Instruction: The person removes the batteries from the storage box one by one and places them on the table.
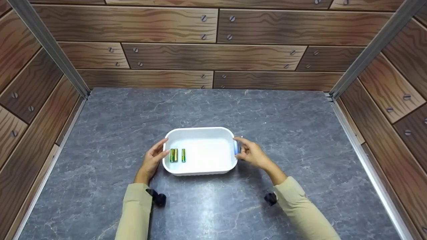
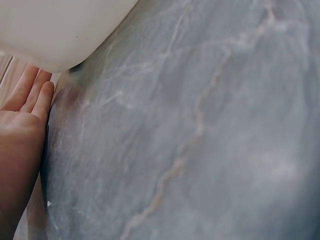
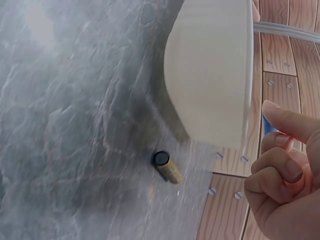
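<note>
A white plastic tub (image 1: 210, 155) with rounded corners sits in front of me on the grey marbled table. Three green-and-gold batteries (image 1: 175, 155) lie in its left end, two side by side and one a little apart. My left hand (image 1: 153, 160) holds the left end, thumb over the rim and the other fingers along the outer wall. At the opposite end my right hand (image 1: 254, 155) grips the rim by the blue handle (image 1: 236, 147), index finger and thumb spread, the other fingers curled. Beside the tub's right end, a gold battery with a dark end (image 3: 169, 167) shows in the right wrist view.
Wood-patterned walls (image 1: 213, 55) enclose the back and both sides of the table (image 1: 283, 113). Metal rails run up the back corners and along the side edges. A dark wrist camera (image 1: 160, 200) hangs by each sleeve.
</note>
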`<state>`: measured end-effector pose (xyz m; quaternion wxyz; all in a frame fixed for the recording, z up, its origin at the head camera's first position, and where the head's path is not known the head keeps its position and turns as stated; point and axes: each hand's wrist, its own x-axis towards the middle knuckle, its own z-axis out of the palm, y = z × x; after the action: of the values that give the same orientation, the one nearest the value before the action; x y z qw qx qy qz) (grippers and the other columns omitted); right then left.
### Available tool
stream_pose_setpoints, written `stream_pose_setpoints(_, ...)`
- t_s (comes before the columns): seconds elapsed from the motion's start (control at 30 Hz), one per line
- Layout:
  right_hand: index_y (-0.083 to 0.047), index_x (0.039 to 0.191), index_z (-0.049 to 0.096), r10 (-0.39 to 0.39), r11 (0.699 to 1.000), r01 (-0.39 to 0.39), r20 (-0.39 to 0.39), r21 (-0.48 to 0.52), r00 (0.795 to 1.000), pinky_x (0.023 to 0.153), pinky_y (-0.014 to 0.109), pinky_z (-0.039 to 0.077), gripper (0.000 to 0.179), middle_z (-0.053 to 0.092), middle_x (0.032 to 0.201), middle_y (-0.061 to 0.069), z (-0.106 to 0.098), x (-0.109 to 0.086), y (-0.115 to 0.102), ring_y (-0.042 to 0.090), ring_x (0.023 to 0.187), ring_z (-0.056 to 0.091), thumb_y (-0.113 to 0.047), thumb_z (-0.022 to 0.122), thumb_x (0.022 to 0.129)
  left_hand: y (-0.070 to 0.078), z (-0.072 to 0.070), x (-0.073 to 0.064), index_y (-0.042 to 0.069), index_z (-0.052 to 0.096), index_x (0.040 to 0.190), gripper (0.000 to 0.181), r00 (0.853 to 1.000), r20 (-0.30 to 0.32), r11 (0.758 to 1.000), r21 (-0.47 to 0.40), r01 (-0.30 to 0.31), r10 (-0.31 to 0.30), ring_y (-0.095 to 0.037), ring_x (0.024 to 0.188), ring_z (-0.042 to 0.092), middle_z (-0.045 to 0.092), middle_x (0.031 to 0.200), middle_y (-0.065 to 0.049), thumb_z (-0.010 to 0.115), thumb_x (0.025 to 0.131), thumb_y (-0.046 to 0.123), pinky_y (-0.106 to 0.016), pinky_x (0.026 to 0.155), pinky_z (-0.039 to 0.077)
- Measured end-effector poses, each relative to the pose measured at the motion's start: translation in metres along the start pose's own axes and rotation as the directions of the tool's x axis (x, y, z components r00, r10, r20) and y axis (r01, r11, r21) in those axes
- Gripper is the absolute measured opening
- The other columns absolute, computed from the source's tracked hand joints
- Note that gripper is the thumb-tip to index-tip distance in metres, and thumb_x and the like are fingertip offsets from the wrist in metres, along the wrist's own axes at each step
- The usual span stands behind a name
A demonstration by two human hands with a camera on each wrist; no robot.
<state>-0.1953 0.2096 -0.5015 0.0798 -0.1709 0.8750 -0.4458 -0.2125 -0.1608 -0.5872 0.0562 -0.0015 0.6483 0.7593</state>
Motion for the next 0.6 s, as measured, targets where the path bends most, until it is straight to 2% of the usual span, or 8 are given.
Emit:
stream_pose_setpoints(0.27,0.009,0.133,0.049,0.005,1.000,-0.005,-0.013,0.000,1.000,0.051,0.014,0.034,0.058,0.047,0.061,-0.001,-0.007,-0.006,0.013,-0.001,0.053,0.039,0.002,0.072,0.079,-0.002,0.000,0.001,-0.010,0.038,0.142,0.057,1.000,-0.006,1.000,-0.008,-0.005,0.005,-0.035,0.141,0.036,0.036,0.150,-0.031,0.060,0.089,-0.003,-0.008,0.099,0.040)
stream_pose_setpoints(0.5,0.010,0.132,0.049,0.034,0.999,-0.034,-0.034,0.000,0.999,0.050,0.014,0.032,0.060,0.044,0.060,-0.003,-0.010,-0.008,0.027,-0.001,0.053,0.038,0.002,0.073,0.078,-0.002,-0.001,0.001,-0.009,0.039,0.141,0.057,1.000,-0.009,1.000,-0.008,-0.006,0.006,-0.024,0.137,0.044,0.037,0.150,-0.031,0.060,0.088,-0.003,-0.008,0.101,0.040)
stream_pose_setpoints(0.6,0.010,0.132,0.047,0.056,0.998,-0.056,-0.033,0.001,0.998,0.049,0.014,0.033,0.061,0.045,0.060,-0.004,-0.012,-0.009,0.034,-0.002,0.052,0.038,0.003,0.072,0.078,-0.001,0.000,0.000,-0.009,0.039,0.141,0.057,1.000,-0.010,1.000,-0.005,-0.005,0.005,-0.026,0.137,0.043,0.037,0.150,-0.031,0.059,0.089,-0.004,-0.008,0.100,0.040)
